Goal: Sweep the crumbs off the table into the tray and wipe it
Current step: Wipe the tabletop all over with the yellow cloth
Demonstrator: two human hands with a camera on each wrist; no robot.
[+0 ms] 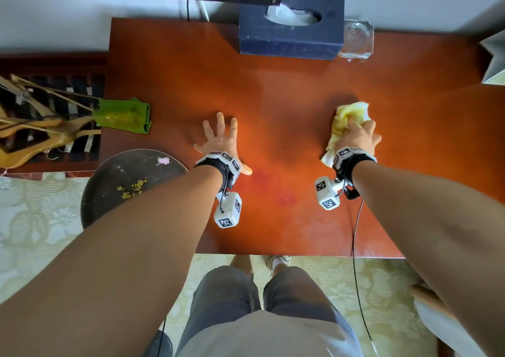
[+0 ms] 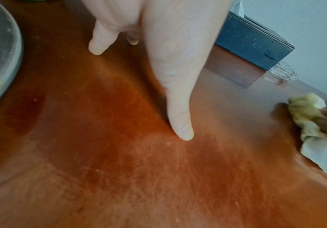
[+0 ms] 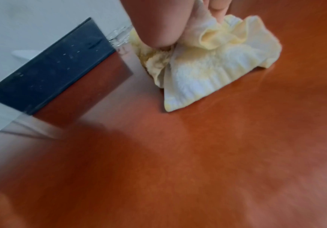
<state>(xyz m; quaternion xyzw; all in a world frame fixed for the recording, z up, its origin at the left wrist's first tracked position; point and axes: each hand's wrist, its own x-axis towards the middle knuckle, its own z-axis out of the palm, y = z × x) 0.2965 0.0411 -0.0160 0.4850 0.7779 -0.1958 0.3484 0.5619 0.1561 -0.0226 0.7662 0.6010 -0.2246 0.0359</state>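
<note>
My right hand (image 1: 358, 134) grips a crumpled yellow cloth (image 1: 349, 114) and presses it on the right part of the orange-brown table (image 1: 273, 97). The cloth (image 3: 207, 66) bunches under my curled fingers in the right wrist view and shows at the edge of the left wrist view (image 2: 310, 123). My left hand (image 1: 220, 138) lies flat on the table's middle, fingers spread, thumb (image 2: 180, 108) stretched out. A dark round tray (image 1: 131, 181) at the table's left edge holds yellow crumbs (image 1: 132, 188) and a pink scrap (image 1: 163, 161).
A dark blue tissue box (image 1: 291, 26) stands at the table's far edge with a clear glass dish (image 1: 356, 39) to its right. A green cloth (image 1: 123, 114) lies at the left edge beside wooden hangers (image 1: 41, 129). A cable (image 1: 355, 247) hangs from my right wrist.
</note>
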